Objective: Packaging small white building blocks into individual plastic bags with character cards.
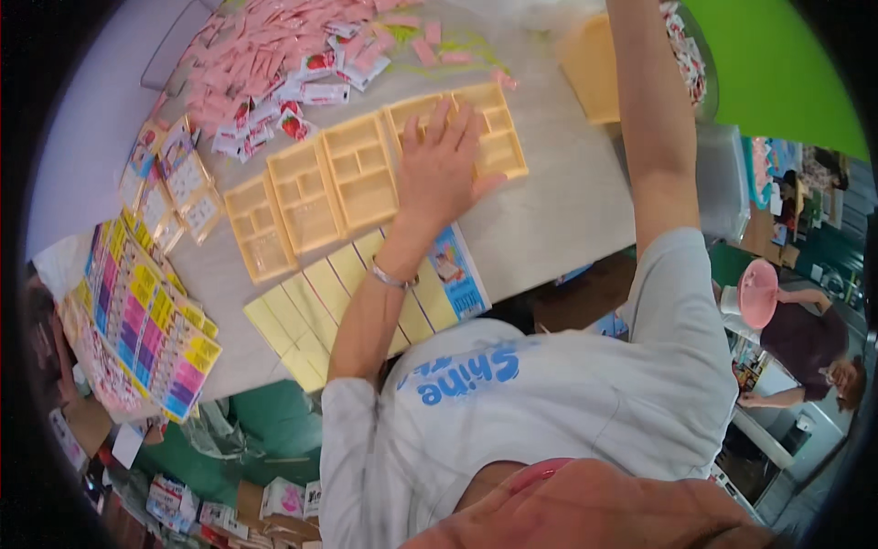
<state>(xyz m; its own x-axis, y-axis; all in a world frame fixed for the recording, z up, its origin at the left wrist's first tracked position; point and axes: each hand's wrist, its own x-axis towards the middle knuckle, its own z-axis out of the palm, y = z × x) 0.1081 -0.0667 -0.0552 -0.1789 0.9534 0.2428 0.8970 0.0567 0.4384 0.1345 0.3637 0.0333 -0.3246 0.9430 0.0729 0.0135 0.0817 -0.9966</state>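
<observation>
My left hand lies palm down with fingers spread over a row of pale yellow compartment trays. It covers part of the trays at the row's right end, and no object shows gripped in it. The trays sit side by side in a slanting line, their compartments bare where I can see them. Below my left wrist is a pale yellow sheet marked with lines, with a blue printed end. My right arm stretches up past the top edge, so that hand is out of view. Beside that forearm is a blurred yellow piece.
Small pink packets and white strawberry-print sachets are heaped at the far left. Bagged sets and colourful printed cards lie along the left side. A clear bin stands right; beyond it, another person is near a pink round object.
</observation>
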